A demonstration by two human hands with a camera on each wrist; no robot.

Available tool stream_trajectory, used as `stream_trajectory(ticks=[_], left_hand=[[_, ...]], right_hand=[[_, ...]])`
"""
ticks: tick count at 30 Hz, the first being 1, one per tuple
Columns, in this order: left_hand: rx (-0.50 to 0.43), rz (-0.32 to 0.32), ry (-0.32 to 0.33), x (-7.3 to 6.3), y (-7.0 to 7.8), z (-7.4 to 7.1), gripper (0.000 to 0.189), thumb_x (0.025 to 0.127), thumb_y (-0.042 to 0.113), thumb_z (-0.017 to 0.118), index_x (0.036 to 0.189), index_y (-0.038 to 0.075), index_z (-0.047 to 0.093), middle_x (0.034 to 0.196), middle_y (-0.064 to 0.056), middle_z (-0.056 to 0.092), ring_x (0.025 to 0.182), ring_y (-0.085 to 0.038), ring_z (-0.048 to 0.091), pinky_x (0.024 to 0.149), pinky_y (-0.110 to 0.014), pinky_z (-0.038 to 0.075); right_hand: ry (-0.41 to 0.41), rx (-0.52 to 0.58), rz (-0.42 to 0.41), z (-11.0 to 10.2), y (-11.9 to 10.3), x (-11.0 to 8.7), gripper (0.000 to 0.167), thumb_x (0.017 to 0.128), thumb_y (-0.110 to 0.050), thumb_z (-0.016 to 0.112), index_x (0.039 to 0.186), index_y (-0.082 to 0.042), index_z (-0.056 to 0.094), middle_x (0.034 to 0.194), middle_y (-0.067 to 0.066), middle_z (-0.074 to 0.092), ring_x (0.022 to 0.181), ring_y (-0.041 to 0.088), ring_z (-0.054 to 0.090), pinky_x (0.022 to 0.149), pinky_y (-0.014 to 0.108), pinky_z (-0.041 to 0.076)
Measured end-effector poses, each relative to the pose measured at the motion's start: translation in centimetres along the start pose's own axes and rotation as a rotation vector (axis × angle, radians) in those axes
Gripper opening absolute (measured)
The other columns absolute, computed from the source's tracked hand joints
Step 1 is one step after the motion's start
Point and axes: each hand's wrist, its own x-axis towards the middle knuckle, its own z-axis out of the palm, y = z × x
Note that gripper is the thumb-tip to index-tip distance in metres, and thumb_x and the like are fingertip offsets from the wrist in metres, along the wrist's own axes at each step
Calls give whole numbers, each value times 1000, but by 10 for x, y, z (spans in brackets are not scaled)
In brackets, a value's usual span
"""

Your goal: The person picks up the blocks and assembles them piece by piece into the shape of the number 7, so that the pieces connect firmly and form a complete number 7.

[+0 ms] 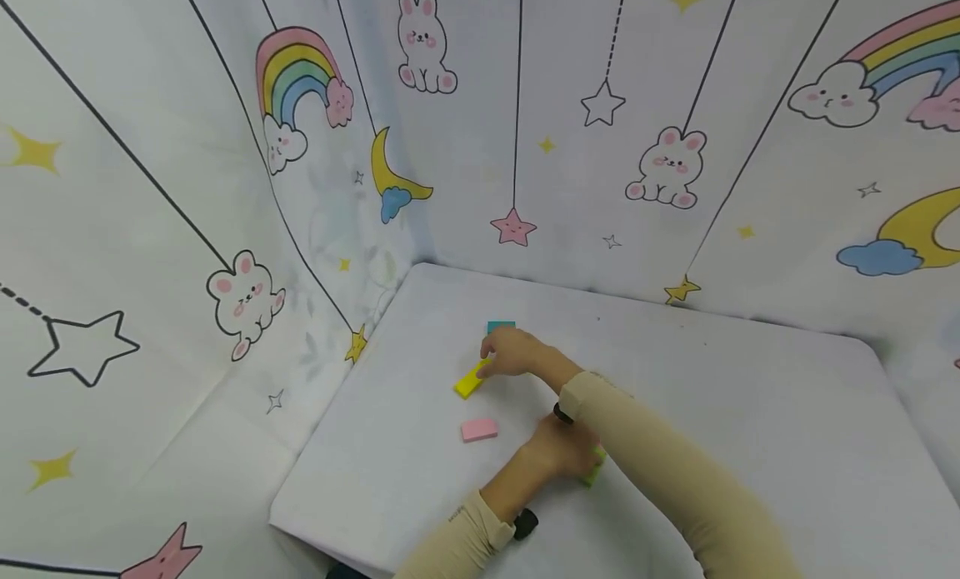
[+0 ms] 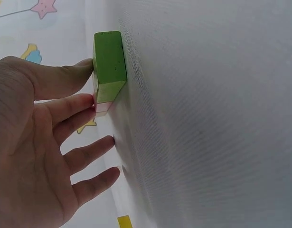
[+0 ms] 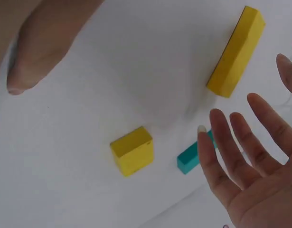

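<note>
My left hand (image 1: pixel 566 450) is low over the white table, right by a green block (image 1: pixel 592 471). In the left wrist view its thumb and first fingertips meet the upper edge of that green block (image 2: pixel 109 59) and of a pink block (image 2: pixel 103 107) just behind it. The other fingers reach out straight and spread. Farther back, my right hand (image 1: pixel 513 351) overlaps one end of a yellow block (image 1: pixel 468 386). Seen from the right wrist, its fingers are straight, with a long yellow block (image 3: pixel 236 54), a short yellow block (image 3: pixel 133 152) and a teal block (image 3: pixel 189 157) around them.
A pink block (image 1: pixel 479 430) lies left of my left hand. The teal block shows just behind my right hand. My right forearm (image 1: pixel 667 454) crosses over beside the left hand. Cloth walls (image 1: pixel 465 162) with printed bunnies and stars border the table's left and back edges.
</note>
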Motion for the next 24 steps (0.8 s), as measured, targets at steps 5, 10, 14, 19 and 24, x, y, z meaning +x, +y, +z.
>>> stream_trajectory(ticks=[5,10,14,19,24], left_hand=[[-82,2,47,-5,1,-1,24,98,33,62,77,22,61,76,13,53,72,-3,45,67,-20,40],[-87,29,117,-9,0,-2,29,91,24,67,67,22,50,74,13,54,77,-2,47,74,-21,43],[-46,105,168,-9,-2,-2,29,88,21,70,69,23,49,73,14,49,76,-2,44,77,-18,42],[-39,146,206,-11,-3,-6,29,91,22,69,70,23,50,73,15,45,73,0,41,74,-16,38],[-83,156,199,-13,-4,-9,28,92,23,68,70,23,50,73,16,44,73,1,39,70,-13,34]], right_hand=[[-31,-50,30,5,-15,2,56,91,-53,77,126,-10,72,129,6,67,116,23,61,91,40,56],[-53,-112,67,10,-26,4,59,89,-56,77,127,-12,72,123,3,64,109,18,60,89,36,54],[-41,-193,74,15,-31,6,51,88,-57,78,116,-14,75,111,1,62,100,16,58,83,35,54],[-20,-241,82,21,-33,10,47,87,-56,79,110,-14,74,104,-1,60,95,14,56,80,34,54],[-19,-255,99,24,-35,14,53,85,-57,80,113,-13,73,103,0,59,90,15,56,79,33,54]])
